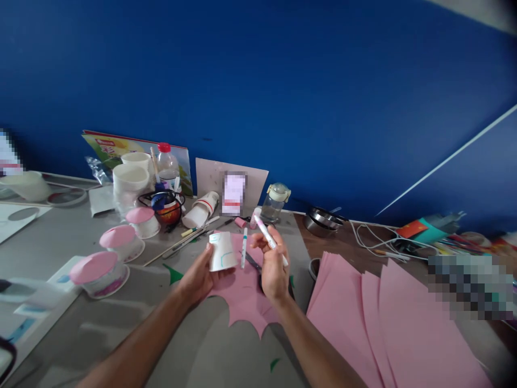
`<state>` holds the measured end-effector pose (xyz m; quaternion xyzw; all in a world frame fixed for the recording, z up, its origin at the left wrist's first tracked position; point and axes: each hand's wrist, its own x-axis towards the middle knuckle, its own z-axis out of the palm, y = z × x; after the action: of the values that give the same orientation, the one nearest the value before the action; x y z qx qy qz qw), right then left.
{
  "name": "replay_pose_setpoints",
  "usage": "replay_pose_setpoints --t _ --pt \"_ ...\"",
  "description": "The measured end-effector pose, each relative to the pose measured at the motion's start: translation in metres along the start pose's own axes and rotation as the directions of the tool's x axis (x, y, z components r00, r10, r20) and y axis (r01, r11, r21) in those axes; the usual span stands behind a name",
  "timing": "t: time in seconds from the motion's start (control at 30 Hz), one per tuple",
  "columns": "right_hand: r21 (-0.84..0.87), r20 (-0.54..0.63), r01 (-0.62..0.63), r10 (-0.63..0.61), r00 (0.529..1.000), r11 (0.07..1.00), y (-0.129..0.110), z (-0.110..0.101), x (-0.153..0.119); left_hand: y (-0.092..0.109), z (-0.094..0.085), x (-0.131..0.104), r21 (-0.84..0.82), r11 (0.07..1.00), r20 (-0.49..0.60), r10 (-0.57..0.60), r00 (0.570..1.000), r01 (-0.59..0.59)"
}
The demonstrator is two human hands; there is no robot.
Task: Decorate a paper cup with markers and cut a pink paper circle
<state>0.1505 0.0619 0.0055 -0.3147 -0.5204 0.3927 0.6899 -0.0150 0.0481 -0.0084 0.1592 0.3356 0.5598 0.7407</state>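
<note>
Green scrap (pixel 275 365) nearest, on grey table (pixel 169 355); pink cutout (pixel 242 302) beyond it; left hand (pixel 201 277) pinching white paper cup (pixel 223 253) above cutout's left side, narrow end up, long axis near upright, inside hidden; right hand (pixel 275 272) pinching marker (pixel 266 236), pink end up-left, axis slanting down-right; farther back: tipped cup (pixel 197 213), nested white cups (pixel 130 178), lidded jar (pixel 276 203) holding clear liquid

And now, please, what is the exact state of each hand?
Left hand: closed, holding a white cup with teal lines.
Right hand: closed, holding a white marker.
</note>
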Motion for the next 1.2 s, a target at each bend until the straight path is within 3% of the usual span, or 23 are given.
replay_pose_setpoints --t 0.17,0.3,0.43,0.63,0.93,1.2 --pt "-0.088 0.123 0.016 -0.005 0.992 0.996 -0.012 0.008 -0.018 0.005 -0.004 0.006 -0.055 0.995 0.000 0.083 0.997 -0.083" --pt "-0.049 0.059 -0.071 0.074 0.995 0.996 -0.009 0.016 -0.028 0.008 -0.005 0.007 -0.082 0.992 0.004 0.095 0.995 -0.095" --pt "-0.069 0.082 -0.129 0.135 0.987 0.989 -0.003 0.016 -0.029 0.009 -0.003 0.007 -0.065 0.995 0.012 0.078 0.997 -0.077" --pt "-0.183 0.076 -0.116 0.131 0.988 0.976 -0.004 0.015 -0.029 0.010 -0.005 0.005 -0.059 0.996 0.019 0.071 0.997 -0.069" --pt "-0.152 0.096 -0.157 0.173 0.980 0.976 -0.001 0.015 -0.031 0.009 -0.007 0.005 0.004 0.994 0.083 0.110 0.990 -0.110" --pt "-0.151 0.106 -0.114 0.131 0.986 0.982 0.002 0.015 -0.032 0.009 -0.009 0.006 0.020 0.992 0.113 0.125 0.986 -0.128"
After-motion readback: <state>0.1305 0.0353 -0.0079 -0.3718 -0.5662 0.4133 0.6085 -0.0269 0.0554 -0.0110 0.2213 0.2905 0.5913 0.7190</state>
